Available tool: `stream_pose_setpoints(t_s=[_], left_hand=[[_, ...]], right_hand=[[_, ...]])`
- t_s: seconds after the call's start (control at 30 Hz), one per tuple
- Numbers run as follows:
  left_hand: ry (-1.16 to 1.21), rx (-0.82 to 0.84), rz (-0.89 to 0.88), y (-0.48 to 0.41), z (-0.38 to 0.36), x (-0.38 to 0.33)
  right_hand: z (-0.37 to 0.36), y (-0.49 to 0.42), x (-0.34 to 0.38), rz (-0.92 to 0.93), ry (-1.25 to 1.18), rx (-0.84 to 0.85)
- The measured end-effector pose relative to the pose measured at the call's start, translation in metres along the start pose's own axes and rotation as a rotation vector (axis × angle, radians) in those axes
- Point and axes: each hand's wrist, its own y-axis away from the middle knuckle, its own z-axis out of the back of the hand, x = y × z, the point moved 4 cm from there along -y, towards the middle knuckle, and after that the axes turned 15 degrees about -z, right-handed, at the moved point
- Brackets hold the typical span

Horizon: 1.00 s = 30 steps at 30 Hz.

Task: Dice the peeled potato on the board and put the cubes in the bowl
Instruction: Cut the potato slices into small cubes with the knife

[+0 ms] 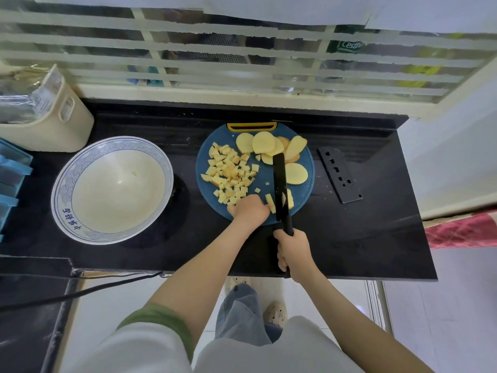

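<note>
The pale yellow potato sticks point(271, 203) lie at the near edge of the round dark-blue plastic cutting board point(305, 196). The black-bladed knife point(279, 181) stands edge-down just to their right. A short potato chunk point(290, 198) sits on the blade's other side, partly hidden by it.

The left hand point(248, 210) rests knuckles-up against the sticks with its fingers folded under. The fingertips are out of sight, so I cannot tell whether it pins the sticks or only touches them. The right hand point(293, 251) is wrapped round the knife's black handle and covers most of it.

Left of the blade, a loose heap of small potato cubes point(230, 173) spreads over the board, matte, rough-cut and uneven in size. At the far side, overlapping oval potato slices point(265, 144) lean on one another, and another lies flat just right of the blade.

The board rests on a glossy black tabletop point(371, 238). Well to its left stands a wide shallow white ceramic bowl point(62, 184) with a blue wave-patterned rim. A fleck inside it is too small to identify. To the right lies a flat black perforated knife sheath point(340, 175). A cream plastic bin point(64, 125) of crinkled packets is cut off at the left edge.
</note>
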Motion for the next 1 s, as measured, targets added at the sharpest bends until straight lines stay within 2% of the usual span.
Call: stream_pose_setpoints(t_s=[0.13, 0.2, 0.23, 0.3, 0.37, 0.43, 0.5, 0.6, 0.73, 0.83, 1.0], left_hand=[[0.015, -0.002, 0.006, 0.003, 0.001, -0.003], [0.07, -0.054, 0.009, 0.004, 0.006, -0.003], [0.118, -0.135, 0.008, 0.006, 0.01, -0.002], [0.235, -0.423, -0.04, 0.013, 0.028, 0.0], [0.248, -0.713, -0.176, 0.024, 0.049, -0.005], [0.167, -0.804, -0.334, 0.03, 0.064, -0.016], [0.039, -0.666, -0.476, 0.028, 0.07, -0.03], [-0.305, -0.315, -0.6, 0.023, 0.067, -0.043], [-0.596, -0.012, -0.589, 0.016, 0.064, -0.048], [-0.661, 0.091, -0.549, 0.007, 0.061, -0.051], [-0.729, 0.104, -0.601, -0.003, 0.054, -0.058]], right_hand=[[0.004, 0.002, 0.006, 0.043, 0.019, 0.011], [0.007, 0.001, 0.008, 0.065, 0.029, -0.012], [0.009, 0.001, 0.009, 0.077, 0.047, -0.035], [0.012, 0.0, 0.013, 0.116, 0.15, -0.118], [0.015, 0.001, 0.018, 0.177, 0.33, -0.218], [0.016, 0.004, 0.022, 0.229, 0.489, -0.278], [0.015, 0.005, 0.023, 0.253, 0.595, -0.322], [0.014, 0.005, 0.021, 0.257, 0.691, -0.371], [0.015, 0.007, 0.022, 0.267, 0.82, -0.44], [0.018, 0.009, 0.023, 0.272, 0.905, -0.452], [0.023, 0.01, 0.024, 0.293, 0.996, -0.463]])
